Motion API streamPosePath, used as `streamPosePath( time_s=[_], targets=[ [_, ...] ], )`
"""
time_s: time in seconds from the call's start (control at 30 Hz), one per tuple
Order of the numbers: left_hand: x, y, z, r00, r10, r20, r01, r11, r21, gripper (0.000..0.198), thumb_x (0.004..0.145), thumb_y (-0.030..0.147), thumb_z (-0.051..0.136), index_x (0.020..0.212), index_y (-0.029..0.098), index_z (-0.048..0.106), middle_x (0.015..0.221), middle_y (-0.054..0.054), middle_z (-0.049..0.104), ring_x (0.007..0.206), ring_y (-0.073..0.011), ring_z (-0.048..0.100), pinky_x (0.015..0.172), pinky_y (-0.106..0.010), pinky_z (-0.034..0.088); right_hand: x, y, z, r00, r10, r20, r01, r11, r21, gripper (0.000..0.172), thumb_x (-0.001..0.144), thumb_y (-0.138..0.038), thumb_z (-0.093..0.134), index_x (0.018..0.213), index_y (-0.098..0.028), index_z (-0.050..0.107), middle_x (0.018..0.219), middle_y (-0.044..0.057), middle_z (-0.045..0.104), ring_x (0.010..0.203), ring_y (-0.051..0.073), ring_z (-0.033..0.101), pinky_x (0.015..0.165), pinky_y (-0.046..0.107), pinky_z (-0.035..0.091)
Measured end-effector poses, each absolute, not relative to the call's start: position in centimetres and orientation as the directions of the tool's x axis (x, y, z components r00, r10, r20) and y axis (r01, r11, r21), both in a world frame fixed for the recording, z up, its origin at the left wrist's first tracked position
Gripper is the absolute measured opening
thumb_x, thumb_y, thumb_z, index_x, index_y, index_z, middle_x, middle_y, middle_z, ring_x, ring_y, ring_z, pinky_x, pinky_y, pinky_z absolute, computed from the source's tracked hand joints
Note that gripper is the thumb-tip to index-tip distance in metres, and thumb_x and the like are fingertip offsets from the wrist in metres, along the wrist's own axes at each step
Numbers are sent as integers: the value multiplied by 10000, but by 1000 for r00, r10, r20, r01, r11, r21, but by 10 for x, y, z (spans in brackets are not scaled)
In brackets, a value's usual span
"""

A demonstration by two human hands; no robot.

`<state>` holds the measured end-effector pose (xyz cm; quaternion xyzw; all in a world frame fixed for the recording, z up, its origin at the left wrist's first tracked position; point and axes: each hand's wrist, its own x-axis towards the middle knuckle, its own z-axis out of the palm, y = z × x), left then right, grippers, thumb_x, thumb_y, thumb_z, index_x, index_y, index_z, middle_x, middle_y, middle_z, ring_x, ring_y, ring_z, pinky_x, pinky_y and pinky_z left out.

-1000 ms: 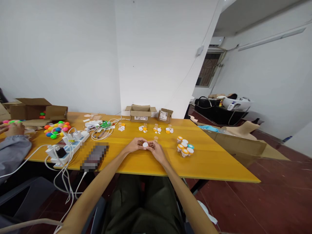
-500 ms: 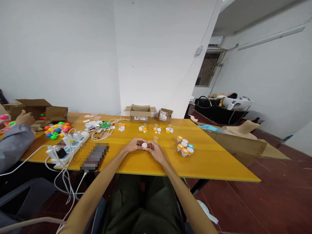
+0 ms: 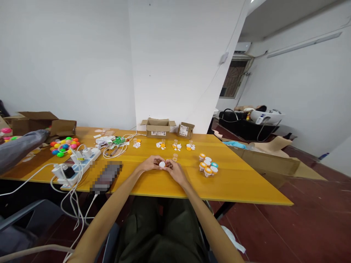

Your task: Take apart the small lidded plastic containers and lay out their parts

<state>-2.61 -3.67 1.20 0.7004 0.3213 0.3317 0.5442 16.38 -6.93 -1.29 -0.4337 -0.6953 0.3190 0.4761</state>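
Note:
Between my two hands, over the table near its front edge, is a small white round lid (image 3: 162,164). My left hand (image 3: 150,163) has its fingers closed on the lid's left side. From the other side, my right hand (image 3: 174,170) pinches at it, with a bit of orange by the fingertips that I cannot make out. Just beyond my hands stands a small clear cup (image 3: 174,157). To the right is a cluster of small clear jars with orange, white and teal lids (image 3: 208,170).
Along the back lie several piles of small white and orange parts (image 3: 177,146), before two cardboard boxes (image 3: 158,128). On the left are a power strip (image 3: 82,167) with cables, a phone (image 3: 106,178), coloured balls (image 3: 64,147) and another person's grey sleeve (image 3: 22,148).
The white lid has shifted slightly down and turned, and orange now shows by my right fingertips. At the left, the other person's sleeve has reached forward towards the cardboard box.

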Motion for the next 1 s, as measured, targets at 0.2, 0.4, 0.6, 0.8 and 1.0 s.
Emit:
streamPosePath(
  time_s=[0.2, 0.4, 0.6, 0.8, 1.0],
  targets=[
    [-28, -37, 16, 580, 809, 94, 67, -162, 985, 478, 568, 303, 913, 991, 173, 732, 928, -41, 742, 913, -177, 666, 938, -346, 487, 163, -71, -12, -190, 908, 373, 314, 416, -853, 109, 740, -280, 676, 833, -232, 646, 796, -5, 708, 692, 166, 635, 691, 300, 518],
    [-30, -40, 23, 530, 842, 103, 110, -189, 976, 434, 618, 376, 883, 983, 182, 750, 957, -60, 752, 927, -195, 668, 918, -341, 487, 164, -71, -12, -216, 894, 393, 315, 445, -839, 117, 764, -330, 671, 831, -238, 650, 744, -14, 684, 662, 163, 617, 658, 290, 508],
    [-30, -34, 21, 389, 896, 215, 207, -313, 927, 399, 695, 450, 823, 978, 176, 760, 954, -65, 754, 899, -197, 655, 862, -321, 500, 165, -71, -14, -220, 892, 395, 315, 448, -837, 144, 754, -341, 680, 846, -235, 647, 745, -14, 676, 674, 165, 616, 672, 295, 512],
    [-23, -28, 9, 295, 900, 322, 390, -421, 819, 291, 722, 377, 778, 938, 183, 753, 753, 6, 658, 751, -162, 576, 736, -279, 470, 163, -71, -14, -234, 891, 389, 320, 449, -835, 136, 747, -333, 685, 832, -236, 641, 740, -23, 662, 675, 162, 605, 680, 295, 503],
    [-18, -27, 4, 310, 882, 356, 482, -468, 740, 272, 757, 286, 727, 1015, 201, 717, 740, 17, 619, 770, -171, 571, 786, -295, 475, 163, -71, -13, -250, 890, 382, 321, 448, -834, 142, 752, -341, 689, 837, -233, 648, 741, -22, 657, 675, 158, 595, 673, 291, 498]
  ],
)
